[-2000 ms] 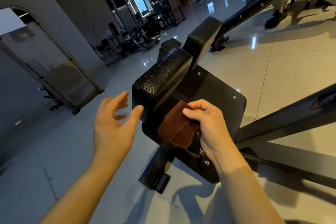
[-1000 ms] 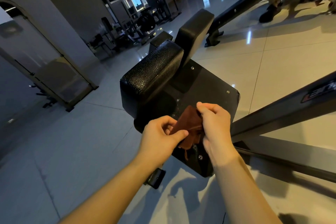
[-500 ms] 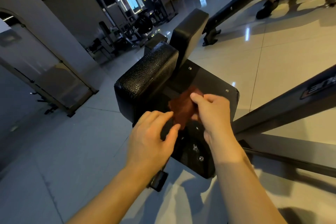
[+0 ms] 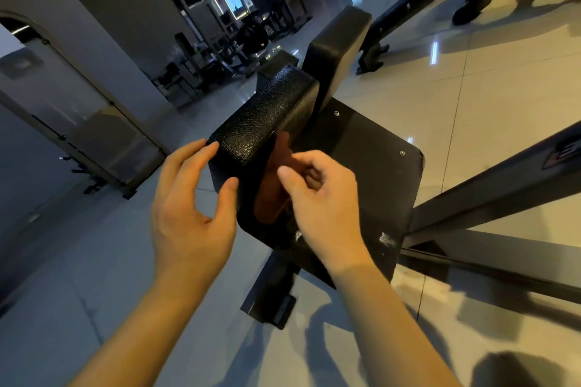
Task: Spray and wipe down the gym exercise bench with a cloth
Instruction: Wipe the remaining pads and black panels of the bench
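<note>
Cloth [image 4: 268, 198], small and rust-brown, lies against the right flank of the textured bench pad [image 4: 267, 116], in the gap between that pad and the flat black plate [image 4: 377, 173] to its right.

Left of the pad, the left hand [image 4: 188, 214] is spread and loose. A fingertip touches the pad's near corner and the thumb rests on its end face, so it steadies the pad rather than clasping it.

The pad itself looks firm, with a pebbled vinyl skin, and it sits bolted to a heavy frame. It should take hard rubbing without shifting.

The cloth looks thin, limp and light. It will likely bunch or slide on slick vinyl, so it is best gathered into a wad under the palm with the loose edges tucked in.

Right of the pad, the right hand [image 4: 327, 207] has its fingers curled over the cloth and appears to pinch its upper part. Blur hides the exact contact.

Farther right, a dark frame bar [image 4: 503, 185] angles away from the pad.
</note>
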